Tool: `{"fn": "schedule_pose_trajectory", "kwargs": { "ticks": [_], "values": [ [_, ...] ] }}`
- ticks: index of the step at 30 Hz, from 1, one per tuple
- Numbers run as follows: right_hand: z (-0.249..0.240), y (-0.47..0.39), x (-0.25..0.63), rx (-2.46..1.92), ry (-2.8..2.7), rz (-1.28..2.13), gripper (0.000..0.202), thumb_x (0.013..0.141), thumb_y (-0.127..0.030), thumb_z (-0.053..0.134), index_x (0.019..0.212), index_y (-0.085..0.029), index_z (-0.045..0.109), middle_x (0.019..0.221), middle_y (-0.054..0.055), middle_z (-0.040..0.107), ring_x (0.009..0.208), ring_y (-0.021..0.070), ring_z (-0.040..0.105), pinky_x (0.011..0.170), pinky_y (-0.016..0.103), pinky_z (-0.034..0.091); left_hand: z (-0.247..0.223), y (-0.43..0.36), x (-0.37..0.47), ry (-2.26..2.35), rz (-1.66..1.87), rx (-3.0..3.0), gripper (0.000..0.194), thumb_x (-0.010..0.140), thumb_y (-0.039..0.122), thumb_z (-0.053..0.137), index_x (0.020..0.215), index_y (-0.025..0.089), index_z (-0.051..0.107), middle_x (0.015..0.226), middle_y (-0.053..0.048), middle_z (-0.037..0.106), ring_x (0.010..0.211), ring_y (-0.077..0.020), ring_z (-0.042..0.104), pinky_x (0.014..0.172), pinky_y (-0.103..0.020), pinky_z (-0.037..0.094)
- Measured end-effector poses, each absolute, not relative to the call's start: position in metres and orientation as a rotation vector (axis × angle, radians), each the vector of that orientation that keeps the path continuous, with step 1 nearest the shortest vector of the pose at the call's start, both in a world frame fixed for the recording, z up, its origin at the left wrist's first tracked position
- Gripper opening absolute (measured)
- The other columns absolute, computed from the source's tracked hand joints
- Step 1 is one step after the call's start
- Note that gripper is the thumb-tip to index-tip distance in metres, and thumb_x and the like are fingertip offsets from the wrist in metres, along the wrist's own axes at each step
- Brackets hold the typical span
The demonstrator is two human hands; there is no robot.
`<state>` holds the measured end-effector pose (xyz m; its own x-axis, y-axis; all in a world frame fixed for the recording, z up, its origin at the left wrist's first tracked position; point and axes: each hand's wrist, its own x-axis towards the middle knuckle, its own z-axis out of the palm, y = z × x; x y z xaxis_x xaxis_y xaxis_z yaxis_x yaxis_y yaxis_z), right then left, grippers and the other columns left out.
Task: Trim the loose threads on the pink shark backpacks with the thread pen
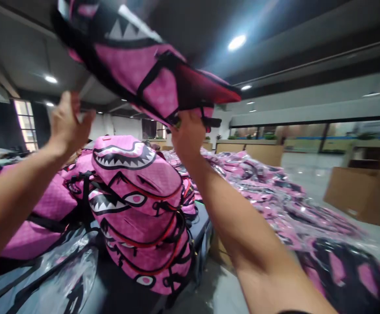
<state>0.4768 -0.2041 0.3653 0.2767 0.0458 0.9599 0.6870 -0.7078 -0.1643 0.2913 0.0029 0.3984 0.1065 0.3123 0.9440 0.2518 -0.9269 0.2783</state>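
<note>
Backpack [134, 72] in pink and black tilts in midair above a stack of similar bags [144, 224], its lower end clasped in a person's right hand [190, 133]; the left hand [68, 124], thumb and fingers parted, is raised apart from it.

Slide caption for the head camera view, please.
The right hand holds up a pink-and-black fabric bag, the left hand open, near stacked pink fabric bags with printed teeth.

Held backpack [134, 72] above right hand [190, 135]. Below, between it and left hand [68, 124]: backpack stack [140, 226] on worktop [201, 221]. Plastic bag [80, 270] below left hand. Right of right hand: wrapped pile [265, 187], carton [363, 192] farther right.
</note>
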Motion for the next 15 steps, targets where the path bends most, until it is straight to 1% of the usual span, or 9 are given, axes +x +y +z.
{"fn": "schedule_pose_trajectory", "kwargs": {
  "ticks": [1,2,3,5,7,8,10,13,15],
  "values": [
    [0.359,-0.171,0.483,-2.056,-0.755,-1.429,0.031,0.101,-0.018,0.046,0.128,-0.012,0.058,0.124,0.018,0.061,0.113,0.0277,0.057,0.089,0.037,0.046,0.37,0.026,0.296,0.675,1.881,2.358,0.065,0.086,0.03,0.07,0.142,0.006,0.048,0.139,-0.017,0.058,0.123,-0.0305,0.061,0.107,-0.048,0.048],
    [0.346,-0.141,0.488,-2.121,-0.854,-1.385,0.035,0.102,-0.014,0.038,0.133,-0.013,0.056,0.127,0.019,0.059,0.116,0.028,0.056,0.089,0.037,0.046,0.339,0.048,0.301,0.725,1.751,2.419,0.061,0.086,0.029,0.07,0.141,0.008,0.052,0.137,-0.016,0.06,0.126,-0.0299,0.06,0.109,-0.045,0.047],
    [0.327,-0.115,0.491,-2.179,-0.956,-1.327,0.039,0.102,-0.012,0.033,0.134,-0.014,0.056,0.128,0.019,0.058,0.117,0.028,0.056,0.088,0.036,0.047,0.309,0.067,0.307,0.769,1.636,2.465,0.061,0.087,0.03,0.069,0.142,0.01,0.053,0.139,-0.015,0.06,0.128,-0.03,0.058,0.11,-0.043,0.046],
    [0.283,-0.077,0.494,-2.27,-1.141,-1.181,0.041,0.102,-0.011,0.031,0.131,-0.017,0.059,0.125,0.017,0.061,0.11,0.0265,0.06,0.081,0.033,0.048,0.257,0.096,0.321,0.861,1.419,2.521,0.062,0.088,0.039,0.066,0.142,0.011,0.054,0.131,-0.018,0.063,0.125,-0.035,0.06,0.106,-0.047,0.048],
    [0.243,-0.054,0.496,-2.331,-1.282,-1.049,0.035,0.102,-0.014,0.036,0.123,-0.018,0.065,0.113,0.015,0.067,0.098,0.0239,0.065,0.074,0.029,0.048,0.221,0.111,0.335,0.886,1.236,2.55,0.066,0.086,0.046,0.066,0.141,0.01,0.055,0.122,-0.019,0.067,0.117,-0.0373,0.063,0.1,-0.048,0.05],
    [0.229,-0.047,0.497,-2.354,-1.334,-1.001,0.032,0.103,-0.016,0.039,0.119,-0.018,0.066,0.107,0.014,0.068,0.094,0.0227,0.066,0.072,0.028,0.048,0.21,0.115,0.341,0.876,1.168,2.552,0.067,0.085,0.047,0.066,0.14,0.01,0.055,0.117,-0.018,0.068,0.113,-0.0364,0.065,0.098,-0.046,0.051],
    [0.214,-0.04,0.498,-2.379,-1.383,-0.955,0.032,0.104,-0.019,0.038,0.118,-0.018,0.066,0.101,0.013,0.069,0.092,0.0218,0.068,0.072,0.027,0.048,0.199,0.118,0.349,0.843,1.098,2.534,0.07,0.084,0.047,0.066,0.142,0.01,0.054,0.113,-0.017,0.07,0.108,-0.0334,0.067,0.095,-0.042,0.052],
    [0.218,-0.04,0.499,-2.401,-1.346,-0.967,0.035,0.104,-0.018,0.035,0.127,-0.016,0.062,0.105,0.016,0.069,0.098,0.0226,0.068,0.074,0.027,0.049,0.2,0.122,0.35,0.771,1.119,2.49,0.072,0.086,0.052,0.063,0.144,0.012,0.052,0.112,-0.015,0.07,0.105,-0.0301,0.067,0.094,-0.04,0.051],
    [0.224,-0.045,0.499,-2.435,-1.297,-0.96,0.034,0.102,-0.015,0.037,0.126,-0.012,0.062,0.103,0.018,0.069,0.099,0.0236,0.069,0.075,0.028,0.05,0.204,0.125,0.346,0.702,1.142,2.465,0.07,0.085,0.055,0.062,0.142,0.015,0.054,0.117,-0.013,0.07,0.106,-0.0277,0.067,0.095,-0.039,0.051]
  ]
}}
